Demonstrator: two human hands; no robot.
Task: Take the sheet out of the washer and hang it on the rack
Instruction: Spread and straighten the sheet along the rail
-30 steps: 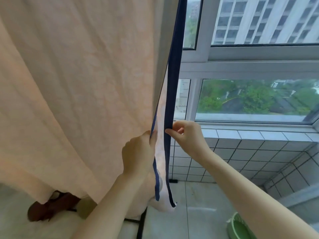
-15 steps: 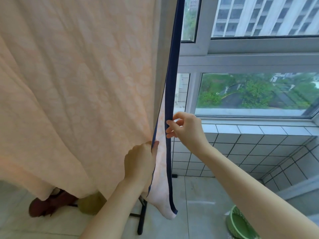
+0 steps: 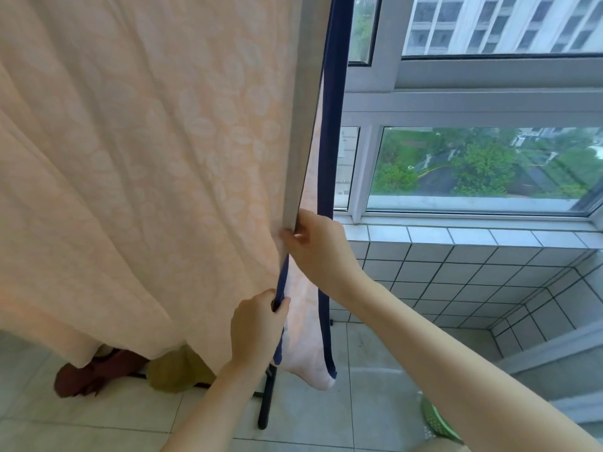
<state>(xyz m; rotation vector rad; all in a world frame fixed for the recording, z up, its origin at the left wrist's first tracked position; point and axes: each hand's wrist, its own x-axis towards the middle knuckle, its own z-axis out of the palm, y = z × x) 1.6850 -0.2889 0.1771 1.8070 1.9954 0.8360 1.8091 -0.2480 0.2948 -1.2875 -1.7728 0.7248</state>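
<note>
1. Left of both your hands, the peach, pale-patterned fabric sheet point(image 3: 146, 174) hangs in broad folds, with its hem above the pale tiled floor point(image 3: 98, 429).
2. Your left hand point(image 3: 257, 327) is curled round the sheet's navy-bound edge, just below your right.
3. Your right hand point(image 3: 321, 247) pinches the same edge higher up.
4. Below your left hand stands the black metal rack leg point(image 3: 265, 399). Right of your right arm, open floor reaches a green perforated plastic basket point(image 3: 435, 422).

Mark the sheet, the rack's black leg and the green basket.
sheet point(image 3: 146, 158): head view, middle of the peach panel.
rack leg point(image 3: 264, 406): head view, lower part of the black post.
green basket point(image 3: 435, 422): head view, its perforated wall.
</note>
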